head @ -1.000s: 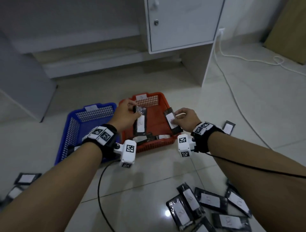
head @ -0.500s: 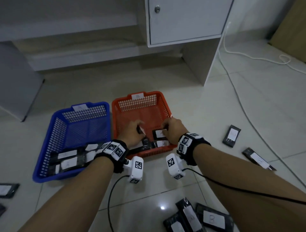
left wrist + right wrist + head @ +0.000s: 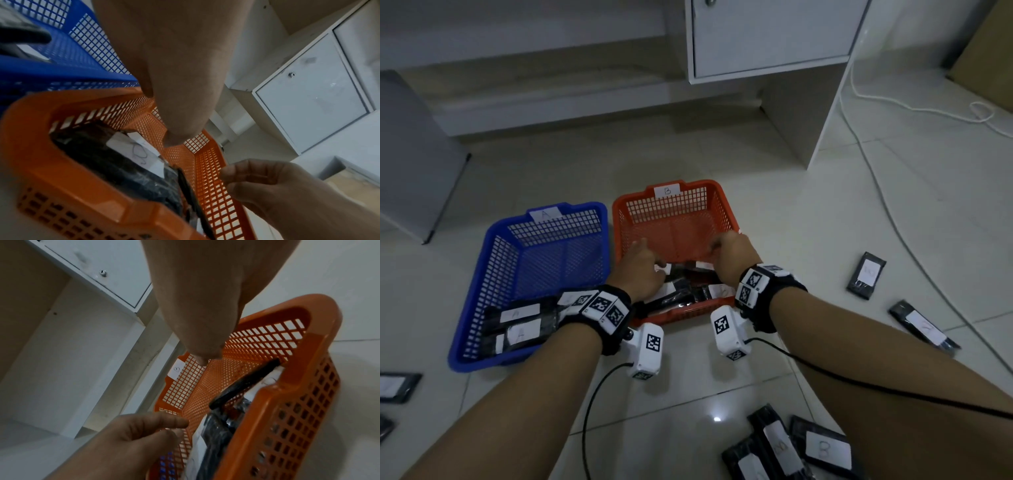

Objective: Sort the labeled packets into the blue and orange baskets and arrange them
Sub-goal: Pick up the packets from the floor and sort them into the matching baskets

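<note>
Glossy pale tiles form the floor (image 3: 774,212), the largest surface, with a white cabinet (image 3: 767,37) beyond the orange basket (image 3: 674,222). That basket is a rectangular plastic mesh tub, tagged B on its far wall; the blue basket (image 3: 544,253), same lattice build, sits just left of it, tagged A, with flat black packets (image 3: 517,325) at its near end. More crinkly black film packets (image 3: 685,294) with white paper labels lie at the orange basket's near end, one propped up on edge. Loose packets (image 3: 822,448) lie on the floor nearer the person than the orange basket, and others well to its right. Both hands are over its near end: the left hand (image 3: 642,270) and right hand (image 3: 732,257) have loosely curled fingers and hold nothing. Half a second ago both were lower, fingers down among the packets; since then they have risen, and the baskets have stayed put.
</note>
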